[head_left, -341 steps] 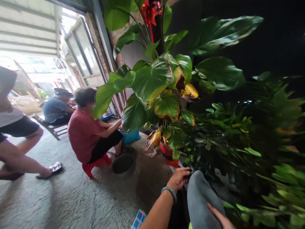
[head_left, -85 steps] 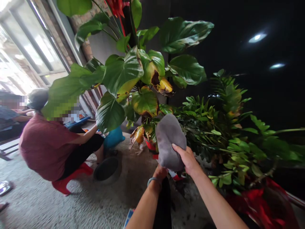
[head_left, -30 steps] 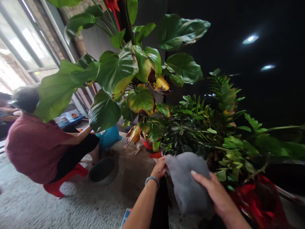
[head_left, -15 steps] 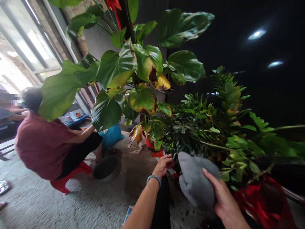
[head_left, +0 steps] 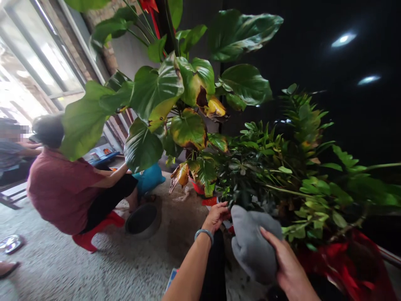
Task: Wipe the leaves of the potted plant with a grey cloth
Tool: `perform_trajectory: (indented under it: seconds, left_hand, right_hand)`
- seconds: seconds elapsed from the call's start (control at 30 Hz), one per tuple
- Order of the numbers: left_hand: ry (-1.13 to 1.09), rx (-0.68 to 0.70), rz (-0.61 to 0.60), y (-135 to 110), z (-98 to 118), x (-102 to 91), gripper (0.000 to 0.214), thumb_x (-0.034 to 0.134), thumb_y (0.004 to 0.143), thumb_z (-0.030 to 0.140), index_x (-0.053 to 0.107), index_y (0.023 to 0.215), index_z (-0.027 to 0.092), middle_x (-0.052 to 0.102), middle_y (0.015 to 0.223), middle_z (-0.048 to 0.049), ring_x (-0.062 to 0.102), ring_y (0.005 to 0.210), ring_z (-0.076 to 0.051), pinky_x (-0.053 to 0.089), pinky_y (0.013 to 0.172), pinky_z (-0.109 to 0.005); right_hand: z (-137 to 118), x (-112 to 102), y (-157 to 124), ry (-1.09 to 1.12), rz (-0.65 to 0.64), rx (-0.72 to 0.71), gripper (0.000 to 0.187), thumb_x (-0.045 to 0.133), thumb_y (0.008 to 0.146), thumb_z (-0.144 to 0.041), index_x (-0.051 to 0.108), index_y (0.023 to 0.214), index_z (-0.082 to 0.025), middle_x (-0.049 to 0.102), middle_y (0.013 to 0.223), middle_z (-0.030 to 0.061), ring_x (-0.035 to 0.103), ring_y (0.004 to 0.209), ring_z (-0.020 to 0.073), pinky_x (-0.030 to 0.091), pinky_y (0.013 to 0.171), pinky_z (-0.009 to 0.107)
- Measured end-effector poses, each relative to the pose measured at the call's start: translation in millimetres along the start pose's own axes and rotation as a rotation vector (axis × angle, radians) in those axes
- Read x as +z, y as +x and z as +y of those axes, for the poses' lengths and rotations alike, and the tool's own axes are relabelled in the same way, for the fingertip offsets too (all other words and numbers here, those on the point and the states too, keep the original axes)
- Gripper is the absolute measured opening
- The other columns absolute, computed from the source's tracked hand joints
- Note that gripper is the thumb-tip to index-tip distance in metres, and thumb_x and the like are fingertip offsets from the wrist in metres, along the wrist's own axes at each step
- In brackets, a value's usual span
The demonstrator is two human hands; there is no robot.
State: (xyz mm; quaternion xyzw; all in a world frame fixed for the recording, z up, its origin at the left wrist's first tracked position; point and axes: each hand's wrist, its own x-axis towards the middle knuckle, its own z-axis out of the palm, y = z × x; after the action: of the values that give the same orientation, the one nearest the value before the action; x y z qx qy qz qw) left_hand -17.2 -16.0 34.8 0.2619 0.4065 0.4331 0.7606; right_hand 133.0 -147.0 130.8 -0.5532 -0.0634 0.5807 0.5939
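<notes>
My right hand (head_left: 283,261) grips a bunched grey cloth (head_left: 255,244), thumb on top and the other fingers hidden behind it. Just left of the cloth, my left hand (head_left: 216,217) has its fingers curled together at the edge of a dark-leaved potted plant (head_left: 239,177). What the left fingertips hold, if anything, is too small to tell. A grey-green bangle (head_left: 205,235) circles the left wrist. Above the hands spreads a tall plant with big leaves (head_left: 189,129), some yellowed and brown at the edges.
To the left a person in a red shirt (head_left: 62,188) sits on a red stool (head_left: 94,234) beside a dark basin (head_left: 142,219). Leafy plants (head_left: 308,196) crowd the right, above red wrapping (head_left: 354,263). A metal dish (head_left: 11,243) lies on the concrete floor (head_left: 119,276).
The grey cloth and my right hand have shifted slightly left and down, closer to my left hand. My left hand keeps its place by the leaves; the view has turned a little.
</notes>
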Motion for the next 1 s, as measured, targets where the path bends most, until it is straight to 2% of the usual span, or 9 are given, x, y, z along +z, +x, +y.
perform_trajectory:
  seconds: [0.17, 0.27, 0.47, 0.53, 0.67, 0.7, 0.8, 0.9, 1.0]
  left_hand:
    - [0.0, 0.003, 0.042, -4.0, 2.9, 6.2, 0.025, 0.074, 0.049, 0.004, 0.072, 0.072, 0.012, 0.063, 0.059, -0.0005, 0.058, 0.059, -0.012, 0.045, 0.06, -0.023]
    - [0.015, -0.003, 0.052, -5.4, 4.7, 8.6, 0.024, 0.074, 0.05, 0.003, 0.072, 0.072, 0.013, 0.062, 0.056, 0.0002, 0.057, 0.057, -0.011, 0.044, 0.058, -0.022]
    - [0.02, 0.003, 0.027, -5.1, 7.0, 4.6, 0.022, 0.076, 0.053, 0.005, 0.072, 0.074, 0.011, 0.064, 0.061, -0.0011, 0.057, 0.057, -0.011, 0.044, 0.059, -0.023]
    - [0.03, -0.005, 0.035, -4.1, 6.8, 3.1, 0.021, 0.076, 0.055, 0.005, 0.072, 0.075, 0.011, 0.064, 0.06, -0.0008, 0.056, 0.057, -0.011, 0.044, 0.06, -0.023]
    - [0.034, -0.007, 0.031, -2.3, 4.9, 3.8, 0.02, 0.076, 0.057, 0.005, 0.072, 0.076, 0.012, 0.061, 0.058, 0.0003, 0.056, 0.057, -0.011, 0.044, 0.06, -0.023]
    - [0.031, -0.005, 0.029, -2.2, 4.3, 4.5, 0.02, 0.077, 0.057, 0.006, 0.072, 0.076, 0.012, 0.061, 0.057, 0.0006, 0.056, 0.057, -0.011, 0.044, 0.06, -0.023]
    - [0.022, 0.0, 0.037, -2.4, 3.2, 5.6, 0.02, 0.077, 0.058, 0.007, 0.071, 0.076, 0.012, 0.061, 0.056, 0.0004, 0.056, 0.056, -0.012, 0.044, 0.06, -0.024]
    - [0.015, 0.01, 0.042, -2.3, 3.4, 3.6, 0.018, 0.079, 0.057, 0.009, 0.069, 0.072, 0.012, 0.062, 0.056, 0.0, 0.057, 0.056, -0.012, 0.044, 0.06, -0.025]
    - [-0.003, 0.016, 0.026, -1.1, 3.9, -0.4, 0.019, 0.081, 0.056, 0.013, 0.064, 0.065, 0.013, 0.06, 0.054, 0.0012, 0.056, 0.053, -0.012, 0.044, 0.058, -0.025]
  right_hand:
    - [-64.2, 22.7, 18.0, 0.183, 0.159, -0.557, 0.041, 0.077, 0.045, -0.029, 0.069, 0.084, -0.023, 0.078, 0.087, 0.003, 0.067, 0.108, 0.0303, 0.055, 0.09, 0.041]
    - [-66.5, 30.1, 40.4, 0.158, 0.177, -0.41, 0.031, 0.075, 0.046, -0.034, 0.065, 0.073, -0.024, 0.076, 0.073, 0.0026, 0.067, 0.108, 0.0291, 0.055, 0.09, 0.04]
    - [9.5, 0.0, 16.1, 0.034, 0.043, 0.094, 0.03, 0.079, 0.046, -0.043, 0.065, 0.061, -0.021, 0.072, 0.058, 0.0109, 0.072, 0.094, 0.0384, 0.059, 0.078, 0.047]
    - [4.5, -4.1, 5.5, 0.069, 0.083, 0.012, 0.036, 0.081, 0.046, -0.043, 0.069, 0.071, -0.019, 0.076, 0.068, 0.0097, 0.071, 0.098, 0.0369, 0.059, 0.08, 0.046]
    - [-54.1, 13.7, 18.1, 0.189, 0.247, -0.484, 0.041, 0.081, 0.051, -0.036, 0.069, 0.088, -0.02, 0.078, 0.096, 0.0033, 0.064, 0.113, 0.0263, 0.053, 0.093, 0.035]
    - [-66.8, 20.5, 25.8, 0.226, 0.282, -0.489, 0.036, 0.079, 0.053, -0.034, 0.069, 0.086, -0.021, 0.078, 0.095, 0.0013, 0.064, 0.114, 0.0239, 0.053, 0.093, 0.033]
    - [-73.2, 34.6, 41.3, 0.261, 0.271, -0.256, 0.016, 0.073, 0.058, -0.027, 0.065, 0.071, -0.023, 0.076, 0.072, 0.0003, 0.069, 0.103, 0.0245, 0.057, 0.086, 0.035]
    - [-36.0, 30.5, 31.7, 0.195, 0.191, -0.037, 0.009, 0.072, 0.055, -0.022, 0.065, 0.061, -0.02, 0.07, 0.053, 0.0063, 0.074, 0.084, 0.0333, 0.061, 0.074, 0.045]
    - [-2.3, 17.0, 6.8, 0.112, 0.086, 0.176, 0.019, 0.076, 0.052, -0.027, 0.07, 0.066, -0.016, 0.074, 0.06, 0.0114, 0.074, 0.083, 0.0365, 0.061, 0.069, 0.046]
